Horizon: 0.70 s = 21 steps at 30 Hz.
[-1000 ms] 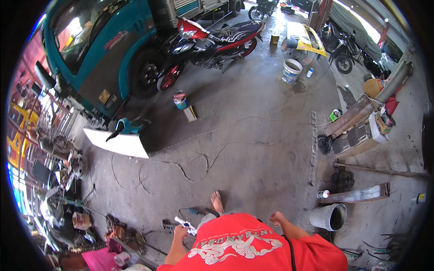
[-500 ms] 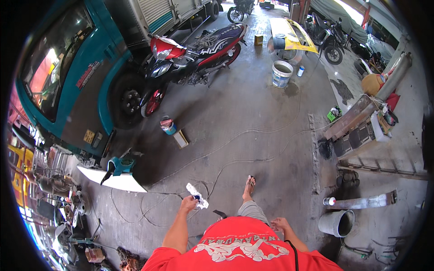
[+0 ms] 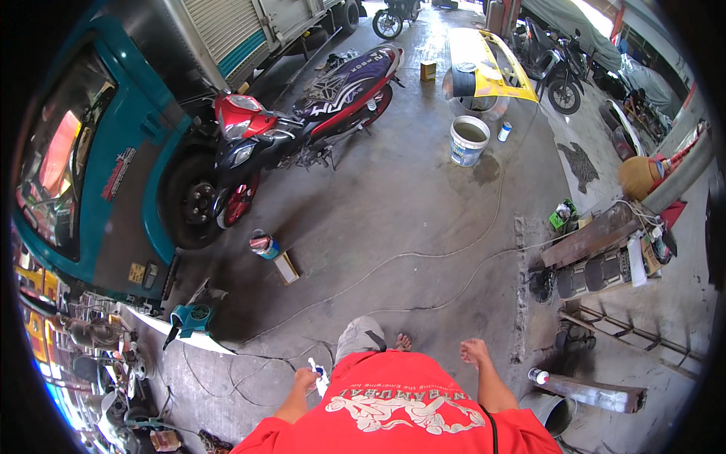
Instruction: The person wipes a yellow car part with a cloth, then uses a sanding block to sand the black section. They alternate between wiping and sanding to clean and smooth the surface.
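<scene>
A small white-and-blue object [image 3: 318, 376], possibly a bottle, is gripped in the left hand [image 3: 306, 378], long axis upright; the right hand [image 3: 475, 351] is held apart, empty and loosely curled.

Grey concrete workshop floor [image 3: 408, 204], stained w/ oil, crossed by cables. Teal truck [image 3: 113, 151] parked left; red motorbike [image 3: 302, 121] beside it. Daylight admitted from top.

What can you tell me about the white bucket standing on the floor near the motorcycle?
The white bucket looks like plastic, round, with a blue band around its lower wall. It stands upright and open on the concrete floor, no lid on it, holding something greyish inside. It sits just in front of a yellow panel, right of the red and purple motorcycle. Nothing visibly touches it.
</scene>
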Motion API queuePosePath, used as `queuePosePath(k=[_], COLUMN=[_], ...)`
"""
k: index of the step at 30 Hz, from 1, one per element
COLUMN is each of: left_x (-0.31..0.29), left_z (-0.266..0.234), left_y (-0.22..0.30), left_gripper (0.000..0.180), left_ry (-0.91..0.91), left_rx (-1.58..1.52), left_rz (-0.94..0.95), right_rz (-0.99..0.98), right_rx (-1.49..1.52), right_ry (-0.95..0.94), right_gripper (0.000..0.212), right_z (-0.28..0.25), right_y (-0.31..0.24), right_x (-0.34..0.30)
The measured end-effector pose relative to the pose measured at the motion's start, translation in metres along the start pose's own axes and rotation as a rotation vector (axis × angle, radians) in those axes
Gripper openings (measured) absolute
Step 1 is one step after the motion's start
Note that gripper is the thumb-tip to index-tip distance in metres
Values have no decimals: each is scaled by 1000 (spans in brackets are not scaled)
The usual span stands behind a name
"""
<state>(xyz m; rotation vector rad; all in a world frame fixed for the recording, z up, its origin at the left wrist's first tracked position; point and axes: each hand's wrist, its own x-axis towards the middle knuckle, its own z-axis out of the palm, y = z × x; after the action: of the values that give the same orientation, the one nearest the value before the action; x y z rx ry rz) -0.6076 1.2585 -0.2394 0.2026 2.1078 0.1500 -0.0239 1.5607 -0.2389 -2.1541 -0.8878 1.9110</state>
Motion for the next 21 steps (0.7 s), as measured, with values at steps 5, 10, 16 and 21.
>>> queuePosePath(k=[5, 10, 16, 21], left_x=[70, 157, 251, 278], left_z=[-12, -44, -114, -165], left_y=[154, 338, 568, 789], left_gripper=[30, 34, 33, 12], left_ry=[-58, -101, -170, -236], left_rx=[-9, 55, 41, -23], left_rz=[105, 158, 248, 360], right_rz=[-126, -61, 256, 205], right_rx=[-33, 97, 73, 311], right_ry=[-11, 37, 65, 222], right_gripper=[27, 24, 18, 15], right_z=[20, 40, 29, 35], right_y=[-125, -206, -297, -398], right_x=[75, 136, 147, 168])
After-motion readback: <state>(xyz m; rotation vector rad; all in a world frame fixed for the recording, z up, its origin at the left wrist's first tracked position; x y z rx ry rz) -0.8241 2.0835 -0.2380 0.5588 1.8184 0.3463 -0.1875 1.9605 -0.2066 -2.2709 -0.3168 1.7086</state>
